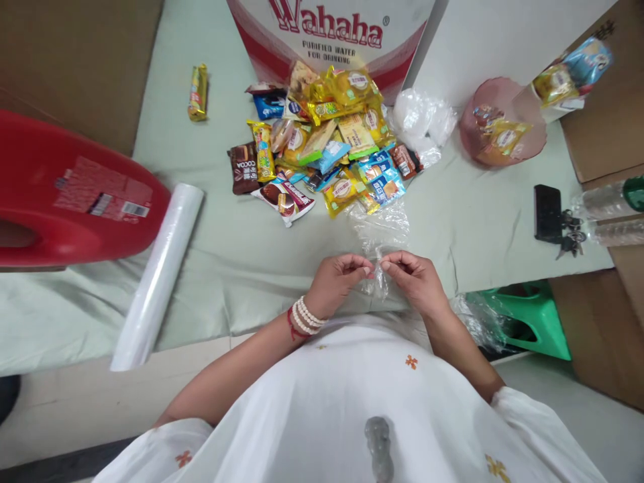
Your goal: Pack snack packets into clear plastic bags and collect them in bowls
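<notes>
A thin clear plastic bag (386,225) lies crumpled on the green tablecloth, its near end gathered into a narrow twist between my hands. My left hand (338,280), with white beads on the wrist, pinches at the left of this twist. From the other side, the thumb and fingers of my right hand (416,278) pinch the same gathered plastic. A small reddish spot shows at the left fingertips; I cannot make out what it is. Just beyond the bag is a heap of wrapped snacks (306,144) in yellow, blue and brown packets.
A Wahaha carton (332,40) stands behind the heap, with crumpled clear bags (422,121) beside it. To the right are a pink bowl (473,134) with snacks, a black case with keys (548,211), and bottles. A plastic roll (161,268) and red container (75,188) lie left.
</notes>
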A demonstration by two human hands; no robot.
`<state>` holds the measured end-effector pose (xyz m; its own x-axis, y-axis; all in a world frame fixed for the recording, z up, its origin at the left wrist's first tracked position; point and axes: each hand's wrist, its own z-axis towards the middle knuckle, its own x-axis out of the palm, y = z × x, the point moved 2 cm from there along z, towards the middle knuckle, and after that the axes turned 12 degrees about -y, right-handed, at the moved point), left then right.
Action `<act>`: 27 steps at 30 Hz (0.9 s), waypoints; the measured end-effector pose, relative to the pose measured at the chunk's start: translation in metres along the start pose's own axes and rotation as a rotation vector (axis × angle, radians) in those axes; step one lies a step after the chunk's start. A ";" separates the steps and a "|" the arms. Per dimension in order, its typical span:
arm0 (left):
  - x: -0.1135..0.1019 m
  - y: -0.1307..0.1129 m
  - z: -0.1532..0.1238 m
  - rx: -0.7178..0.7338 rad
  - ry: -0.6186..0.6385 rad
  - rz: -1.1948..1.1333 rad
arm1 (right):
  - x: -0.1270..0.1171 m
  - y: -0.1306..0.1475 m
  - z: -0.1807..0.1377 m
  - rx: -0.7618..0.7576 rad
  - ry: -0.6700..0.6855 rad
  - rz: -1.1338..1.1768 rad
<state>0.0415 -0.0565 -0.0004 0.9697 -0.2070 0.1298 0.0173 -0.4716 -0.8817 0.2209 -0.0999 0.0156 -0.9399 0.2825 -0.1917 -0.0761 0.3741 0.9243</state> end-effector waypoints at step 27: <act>-0.005 0.002 -0.004 -0.174 -0.017 -0.198 | 0.001 0.013 -0.004 0.080 0.055 0.333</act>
<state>0.0357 -0.0599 -0.0011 0.9557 -0.0820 0.2825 0.1660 -0.6423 -0.7482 0.2174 -0.0984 0.0287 -0.9256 0.3533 0.1358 0.2619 0.3386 0.9038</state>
